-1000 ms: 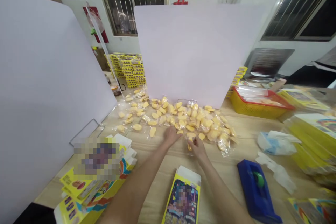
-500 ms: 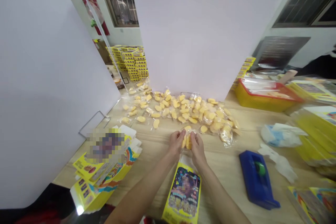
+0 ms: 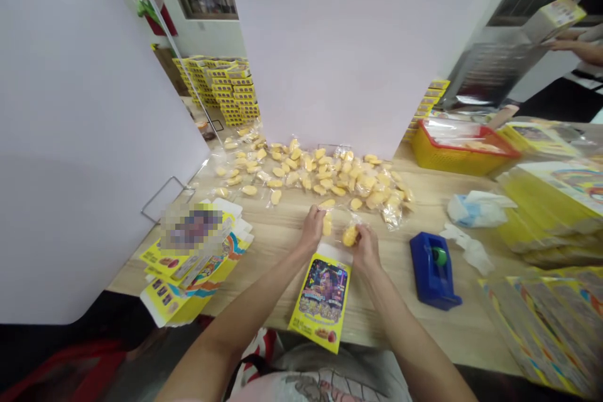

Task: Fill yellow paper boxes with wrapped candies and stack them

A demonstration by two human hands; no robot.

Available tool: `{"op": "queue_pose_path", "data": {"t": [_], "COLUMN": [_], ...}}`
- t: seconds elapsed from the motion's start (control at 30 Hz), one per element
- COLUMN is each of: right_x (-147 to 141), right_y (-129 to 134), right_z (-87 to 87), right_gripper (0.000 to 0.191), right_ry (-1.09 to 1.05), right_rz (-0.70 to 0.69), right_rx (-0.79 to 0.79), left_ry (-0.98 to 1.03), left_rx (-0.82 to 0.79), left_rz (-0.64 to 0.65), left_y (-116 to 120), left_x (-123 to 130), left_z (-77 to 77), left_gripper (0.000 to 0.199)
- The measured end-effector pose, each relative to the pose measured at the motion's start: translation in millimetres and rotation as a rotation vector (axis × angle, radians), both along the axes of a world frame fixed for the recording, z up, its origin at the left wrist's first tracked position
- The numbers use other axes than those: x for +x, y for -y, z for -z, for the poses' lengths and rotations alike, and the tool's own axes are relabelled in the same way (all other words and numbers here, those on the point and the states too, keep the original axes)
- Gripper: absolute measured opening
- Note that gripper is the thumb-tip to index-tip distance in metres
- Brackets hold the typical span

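My left hand (image 3: 313, 227) is closed on a small clear packet with a yellow oval piece (image 3: 326, 224) inside. A short way to the right, my right hand (image 3: 366, 245) pinches another clear packet with a yellow piece (image 3: 349, 236). Between my forearms lies a yellow printed box (image 3: 321, 301), its white end flap pointing toward my hands. Just beyond my fingers spreads a pile of wrapped yellow pieces (image 3: 325, 173) on the table. What exactly the yellow pieces are I cannot tell.
Stacked yellow boxes (image 3: 188, 264) lie at the left. On the right are a blue tape dispenser (image 3: 431, 273), crumpled tissue (image 3: 471, 248), a red-rimmed yellow basket (image 3: 464, 160) and more flat boxes (image 3: 541, 326). White panels (image 3: 339, 44) stand behind and left. Another person's hand (image 3: 568, 44) holds a box.
My hands have moved apart, each with a packet; before, they were together around the yellow pieces. The view has shifted, bringing a person with a box into sight at the upper right.
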State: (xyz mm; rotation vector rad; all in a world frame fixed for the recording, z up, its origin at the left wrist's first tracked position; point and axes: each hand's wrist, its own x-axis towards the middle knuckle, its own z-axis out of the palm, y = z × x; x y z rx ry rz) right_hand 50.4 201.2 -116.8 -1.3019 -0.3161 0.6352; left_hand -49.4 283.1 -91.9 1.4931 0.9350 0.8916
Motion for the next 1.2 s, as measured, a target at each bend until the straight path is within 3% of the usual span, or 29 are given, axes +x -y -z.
{"op": "queue_pose_path", "data": {"t": [0.17, 0.37, 0.47, 0.57, 0.63, 0.7, 0.8, 0.93, 1.1, 1.2], "right_x": [-4.2, -14.2, -9.9, -10.4, -14.6, -19.0, -18.3, -2.5, 18.8, 43.9], "right_y": [20.6, 47.6, 51.3, 47.5, 43.9, 40.9, 37.5, 38.6, 53.0, 40.9], "right_z": [14.5, 24.0, 23.4, 20.8, 18.3, 15.9, 14.0, 11.8, 6.0, 2.5], "right_gripper": [0.026, 0.029, 0.033, 0.015, 0.004, 0.013, 0.014, 0.016, 0.025, 0.022], "right_ry": [-0.07, 0.007, 0.102, 0.373, 0.589, 0.718, 0.803, 0.879, 0.962, 1.103], "right_rz": [-0.042, -0.147, -0.265, -0.445, -0.587, -0.671, -0.704, -0.702, -0.864, -0.706], "right_rx": [-0.013, -0.085, -0.142, -0.224, -0.284, -0.311, -0.294, -0.281, -0.221, -0.177], "left_ry": [-0.13, -0.344, -0.426, -0.471, -0.531, -0.592, -0.614, -0.612, -0.591, -0.56], "left_rx": [0.014, 0.051, 0.065, 0.074, 0.141, 0.259, 0.35, 0.311, 0.347, 0.411], "left_rz": [0.177, 0.418, 0.439, 0.466, 0.497, 0.496, 0.411, 0.321, 0.481, 0.459], "left_y": [1.2, 21.3, 21.4, 18.7, 19.8, 23.7, 31.7, 43.0, 43.7, 24.4], "left_x": [-13.3, -50.1, -64.1, -73.5, -80.4, -86.8, -88.3, -73.6, -67.8, -61.2], "left_z": [11.7, 8.2, 4.4, 0.2, -0.6, 2.6, 13.0, 21.4, 18.5, 14.9], "left_gripper": [0.008, 0.007, 0.007, 0.02, 0.03, 0.026, 0.02, 0.018, 0.014, 0.016]}}
